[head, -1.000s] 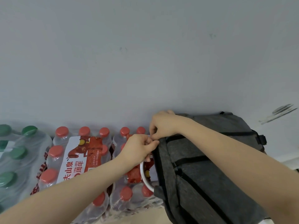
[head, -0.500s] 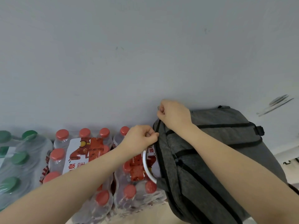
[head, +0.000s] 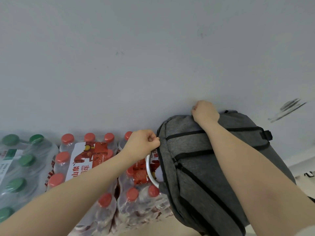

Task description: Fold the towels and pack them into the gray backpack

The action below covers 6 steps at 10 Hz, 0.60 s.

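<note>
The gray backpack (head: 201,167) with black straps and zip lines stands upright against a pale wall at the right. My left hand (head: 142,144) pinches the bag's left edge by the zip line. At the bag's top, my right hand (head: 204,112) is curled and pinches something small, apparently the zip pull. No towel is in view.
Shrink-wrapped packs of water bottles with red caps (head: 95,167) stand just left of the bag, touching it. A pack with green caps (head: 18,167) is at the far left. A white curved rim (head: 149,169) shows between bottles and bag. The wall (head: 153,57) fills the upper view.
My right hand has travelled from the bag's upper left corner up and right along the top edge. My left hand has kept its pinch on the left edge.
</note>
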Motion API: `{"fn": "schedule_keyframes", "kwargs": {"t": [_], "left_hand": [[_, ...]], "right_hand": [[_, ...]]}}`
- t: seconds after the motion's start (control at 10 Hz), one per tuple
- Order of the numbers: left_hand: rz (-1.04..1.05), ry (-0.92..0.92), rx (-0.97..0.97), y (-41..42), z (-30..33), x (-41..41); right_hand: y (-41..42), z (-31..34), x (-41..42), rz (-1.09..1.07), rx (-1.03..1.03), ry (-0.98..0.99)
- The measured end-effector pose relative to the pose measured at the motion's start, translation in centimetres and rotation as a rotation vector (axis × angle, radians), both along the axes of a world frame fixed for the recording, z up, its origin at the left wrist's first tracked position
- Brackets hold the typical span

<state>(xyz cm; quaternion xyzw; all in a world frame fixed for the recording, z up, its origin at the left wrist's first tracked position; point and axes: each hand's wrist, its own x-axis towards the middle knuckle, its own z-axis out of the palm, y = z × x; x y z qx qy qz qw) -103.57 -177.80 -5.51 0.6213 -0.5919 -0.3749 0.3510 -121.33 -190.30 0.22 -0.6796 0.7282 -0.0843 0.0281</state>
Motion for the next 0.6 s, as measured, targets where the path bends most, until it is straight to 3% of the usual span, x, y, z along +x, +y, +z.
{"fn": "schedule_keyframes", "kwargs": {"t": [0.2,0.4,0.6], "left_hand": [[0.114,-0.065,-0.04,-2.8,3.1,-2.5],[0.212,-0.05,0.001,-2.9,2.6,-2.7],[0.092,-0.198,-0.033,2.4,2.0,-0.5]], "right_hand": [[2.6,3.6,-0.4,0.19,-0.069,-0.157],[7.8,2.6,-1.0,0.323,-0.057,-0.174],[13.2,2.1,-0.2,0.42,-0.152,-0.167]]}}
